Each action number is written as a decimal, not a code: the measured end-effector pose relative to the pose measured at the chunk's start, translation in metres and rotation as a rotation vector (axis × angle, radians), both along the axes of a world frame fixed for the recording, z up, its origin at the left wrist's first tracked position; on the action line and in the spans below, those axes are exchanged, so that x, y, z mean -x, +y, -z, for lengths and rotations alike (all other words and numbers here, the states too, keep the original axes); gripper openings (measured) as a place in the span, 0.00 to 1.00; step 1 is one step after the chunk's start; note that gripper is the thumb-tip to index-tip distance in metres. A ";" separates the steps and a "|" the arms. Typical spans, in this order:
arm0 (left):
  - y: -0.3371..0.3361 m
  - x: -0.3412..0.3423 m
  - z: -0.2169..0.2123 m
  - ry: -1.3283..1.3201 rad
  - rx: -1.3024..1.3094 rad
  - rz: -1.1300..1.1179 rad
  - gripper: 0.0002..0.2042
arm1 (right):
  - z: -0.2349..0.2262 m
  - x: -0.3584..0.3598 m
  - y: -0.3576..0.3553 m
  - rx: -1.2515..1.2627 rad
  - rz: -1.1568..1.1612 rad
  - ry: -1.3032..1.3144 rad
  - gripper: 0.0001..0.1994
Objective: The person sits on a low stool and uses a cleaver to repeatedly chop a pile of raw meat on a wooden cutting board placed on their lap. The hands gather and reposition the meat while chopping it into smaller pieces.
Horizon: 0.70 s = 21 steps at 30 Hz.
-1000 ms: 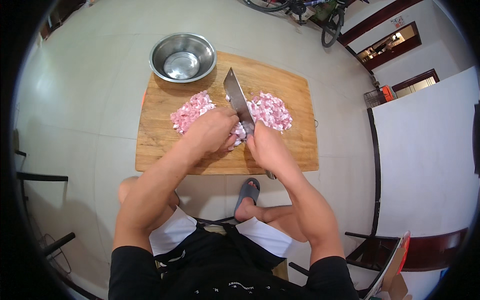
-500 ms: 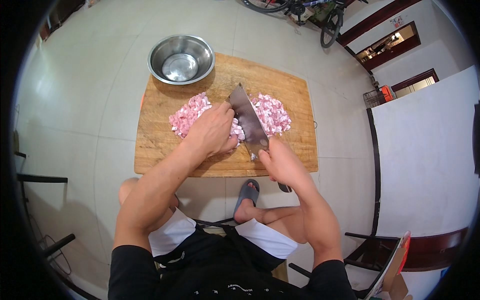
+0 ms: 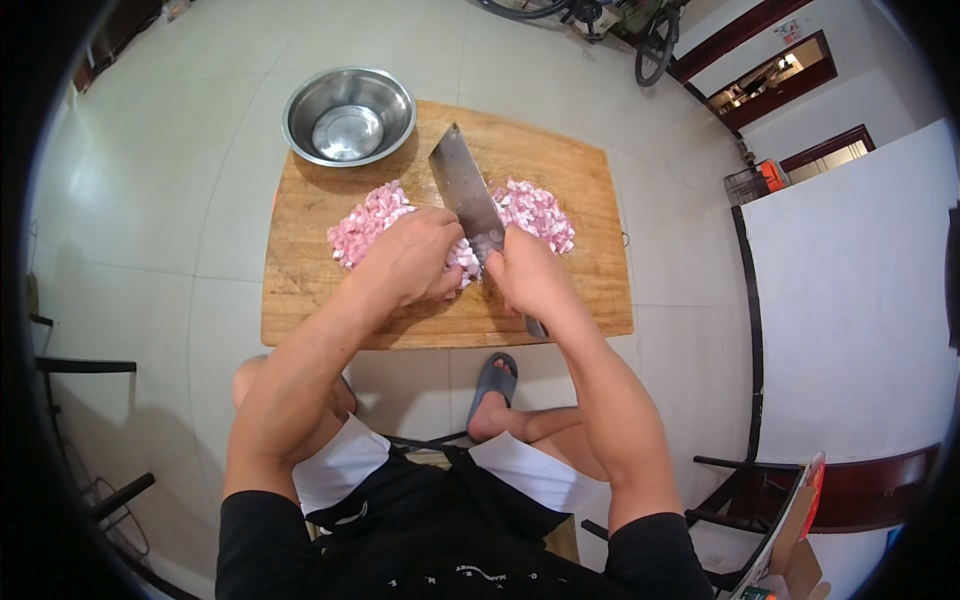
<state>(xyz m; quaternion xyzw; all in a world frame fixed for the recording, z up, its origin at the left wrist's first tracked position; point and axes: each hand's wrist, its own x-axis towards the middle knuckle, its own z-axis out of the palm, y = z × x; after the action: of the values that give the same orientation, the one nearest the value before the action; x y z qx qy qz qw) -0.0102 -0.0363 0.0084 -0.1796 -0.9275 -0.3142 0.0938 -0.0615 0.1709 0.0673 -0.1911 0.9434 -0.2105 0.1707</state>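
I see the wooden surface [image 3: 585, 305] spread under everything, yellow-brown and grained, with rounded corners and a dark, scuffed sheen. At its far left corner I have a round steel bowl [image 3: 349, 132], smooth, shiny and wide-rimmed, with a flat circular base and flaring walls. Just nearer lies the left meat pile [image 3: 366, 222], a loose mound of small, moist, roughly cubed bits, pink mixed with white fat. The left hand [image 3: 412, 252] comes next, its fingers curled and bunched against the middle meat pieces [image 3: 464, 262], which look whiter; I cannot tell whether the fingers pinch any of them.

Touching or just beside those pieces, near the middle of the surface, is the cleaver [image 3: 466, 188], a broad, flat rectangle of dull grey metal with smears on its face. I read its long axis as diagonal: the squared tip points away and to the left, toward the bowl's side, while the handle end [image 3: 536, 326] points back toward the person and to the right. The right hand [image 3: 530, 268] has its fingers wrapped round the handle. Beyond the blade sits the right meat pile [image 3: 538, 215], equally lumpy and glistening.
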 end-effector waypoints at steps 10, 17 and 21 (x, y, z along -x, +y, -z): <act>0.001 -0.002 0.007 0.046 0.043 0.009 0.23 | 0.012 0.026 0.069 0.456 0.302 -0.448 0.08; 0.005 -0.011 0.003 0.131 0.020 -0.039 0.18 | -0.049 -0.035 0.045 0.156 0.193 -0.042 0.11; 0.014 -0.011 0.010 0.184 0.003 -0.073 0.13 | -0.048 -0.062 0.051 0.054 0.053 0.076 0.12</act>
<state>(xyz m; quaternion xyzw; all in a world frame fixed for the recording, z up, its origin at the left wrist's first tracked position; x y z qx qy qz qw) 0.0005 -0.0223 -0.0016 -0.1740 -0.9214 -0.2913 0.1895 0.0004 0.2219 0.1154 -0.1782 0.9479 -0.2331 0.1237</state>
